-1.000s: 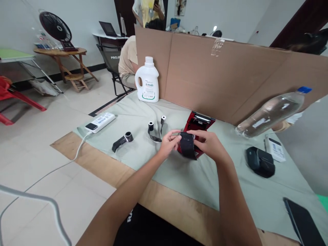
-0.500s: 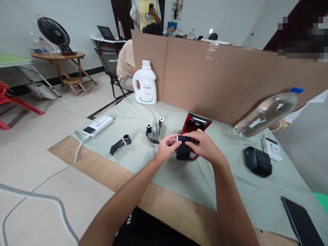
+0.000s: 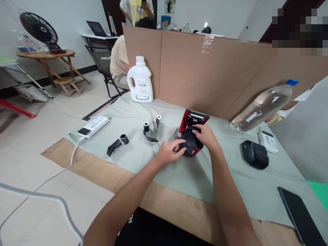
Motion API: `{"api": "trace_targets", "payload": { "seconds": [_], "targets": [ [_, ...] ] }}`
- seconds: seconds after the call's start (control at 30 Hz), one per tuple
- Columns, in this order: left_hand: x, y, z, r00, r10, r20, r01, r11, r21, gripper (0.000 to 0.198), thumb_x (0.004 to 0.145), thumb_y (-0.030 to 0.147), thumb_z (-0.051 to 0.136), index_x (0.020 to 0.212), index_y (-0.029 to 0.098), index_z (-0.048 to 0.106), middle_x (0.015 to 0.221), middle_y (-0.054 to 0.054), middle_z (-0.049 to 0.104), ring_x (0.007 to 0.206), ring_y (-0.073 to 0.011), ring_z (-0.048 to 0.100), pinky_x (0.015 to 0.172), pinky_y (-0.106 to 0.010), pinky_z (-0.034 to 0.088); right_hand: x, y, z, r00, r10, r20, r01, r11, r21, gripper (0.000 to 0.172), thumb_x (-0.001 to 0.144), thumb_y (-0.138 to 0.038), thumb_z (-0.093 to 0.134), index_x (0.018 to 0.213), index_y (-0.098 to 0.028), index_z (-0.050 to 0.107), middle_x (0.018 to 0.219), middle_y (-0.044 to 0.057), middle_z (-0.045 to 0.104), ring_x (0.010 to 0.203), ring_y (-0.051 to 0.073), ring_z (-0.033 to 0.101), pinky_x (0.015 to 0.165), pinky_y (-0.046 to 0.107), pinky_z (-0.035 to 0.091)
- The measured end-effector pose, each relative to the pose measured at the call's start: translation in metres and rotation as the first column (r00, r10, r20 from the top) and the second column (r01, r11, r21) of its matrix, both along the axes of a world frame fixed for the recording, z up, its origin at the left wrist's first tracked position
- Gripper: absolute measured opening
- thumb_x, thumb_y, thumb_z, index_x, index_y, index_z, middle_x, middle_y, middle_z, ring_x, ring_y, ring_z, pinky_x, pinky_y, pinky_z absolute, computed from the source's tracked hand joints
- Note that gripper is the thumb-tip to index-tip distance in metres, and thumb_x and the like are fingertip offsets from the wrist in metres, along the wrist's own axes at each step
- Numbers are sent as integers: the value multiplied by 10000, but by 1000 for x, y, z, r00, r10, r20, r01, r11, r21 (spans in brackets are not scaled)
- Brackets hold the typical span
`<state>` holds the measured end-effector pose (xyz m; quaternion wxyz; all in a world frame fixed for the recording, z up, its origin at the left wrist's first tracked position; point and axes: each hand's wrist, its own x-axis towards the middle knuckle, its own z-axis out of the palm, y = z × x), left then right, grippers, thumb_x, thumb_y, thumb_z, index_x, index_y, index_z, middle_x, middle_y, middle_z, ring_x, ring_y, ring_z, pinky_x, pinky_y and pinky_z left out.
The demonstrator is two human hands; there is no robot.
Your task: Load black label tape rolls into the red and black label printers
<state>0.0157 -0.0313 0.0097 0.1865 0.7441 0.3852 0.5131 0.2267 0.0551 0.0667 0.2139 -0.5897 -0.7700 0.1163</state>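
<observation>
A small red-and-black printer [image 3: 197, 150] stands on the cloth with its lid raised toward the cardboard. A black roll [image 3: 190, 129] sits in its opening, and the roll's loose black strip [image 3: 189, 142] hangs over the front. My right hand [image 3: 207, 137] grips the roll's right end with its fingertips. At the strip's left edge, my left hand [image 3: 171, 151] holds it between thumb and fingers; the exact contact is partly hidden. Left of the printer lie two small rolls joined by a dark strip [image 3: 150, 138] and another black roll with its tail [image 3: 118, 145].
A white detergent bottle [image 3: 140, 82] stands before the cardboard [image 3: 192, 68]. A tilted clear bottle [image 3: 263, 106] is at right, near a black device [image 3: 255, 154], a white power bank [image 3: 268, 140] and a phone [image 3: 299, 213]. Another white power bank [image 3: 94, 126] with a cable lies left. People are beyond the cardboard.
The black roll has gone from above the printer's front down into its opening. My right hand moved with it, while my left hand shifted from the roll to the hanging strip.
</observation>
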Motion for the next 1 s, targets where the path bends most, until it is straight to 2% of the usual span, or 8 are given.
{"api": "trace_targets", "payload": {
  "seconds": [0.2,0.4,0.53,0.6,0.7,0.8,0.9,1.0],
  "targets": [
    [-3,0,-9,939,54,-339,13,981,192,515,856,467,696,1320,245,668,642,24,698,554,-129,636,585,-237,477,-18,3,9,982,-74,174,98,986,-135,367,871,-210,627,1220,-230,739,1167,107,743,1162,315,607,962,413,474],
    [-5,8,-17,869,170,-465,-68,971,229,393,973,260,534,1341,289,668,668,1,708,567,-110,633,601,-205,485,-35,6,24,923,-83,376,150,977,-153,236,794,-180,688,985,-239,814,1040,121,771,1073,347,631,870,435,467],
    [-6,10,-18,876,165,-454,-41,962,271,376,1009,273,486,1336,293,671,628,8,668,545,-104,604,601,-205,500,-19,1,26,989,-85,124,99,989,-113,121,787,-239,675,825,-235,789,882,63,770,844,254,664,772,363,466],
    [-4,8,-18,878,176,-444,-27,947,321,367,1016,266,473,1313,298,686,596,13,642,532,-102,592,592,-204,500,-6,-1,25,977,-190,-92,194,981,28,202,844,-330,605,758,-214,745,816,64,749,794,242,653,757,358,466],
    [-2,5,-18,880,195,-434,-10,920,393,356,1020,257,468,1282,294,706,552,22,606,522,-97,580,586,-201,495,8,4,22,864,-299,-406,412,883,225,272,873,-403,535,878,-193,709,936,101,747,899,259,649,831,384,471],
    [-2,4,-18,885,181,-430,23,904,427,355,1019,244,467,1279,278,707,559,25,606,524,-89,580,589,-197,490,11,12,16,780,-184,-598,380,899,219,343,856,-441,537,1052,-188,661,1090,121,720,999,249,635,868,381,478],
    [-4,3,-16,898,160,-409,57,881,469,349,1007,220,480,1263,262,712,580,26,621,531,-89,580,583,-202,483,9,6,7,731,-108,-674,296,940,170,324,844,-492,539,950,-204,644,962,74,694,914,224,619,867,378,479],
    [-6,2,-13,910,150,-387,74,859,507,333,989,212,506,1240,249,721,586,29,631,524,-91,571,570,-209,473,10,-13,-8,726,-154,-670,293,951,99,250,739,-455,627,808,-215,642,944,52,637,927,226,582,929,403,462]
  ]
}}
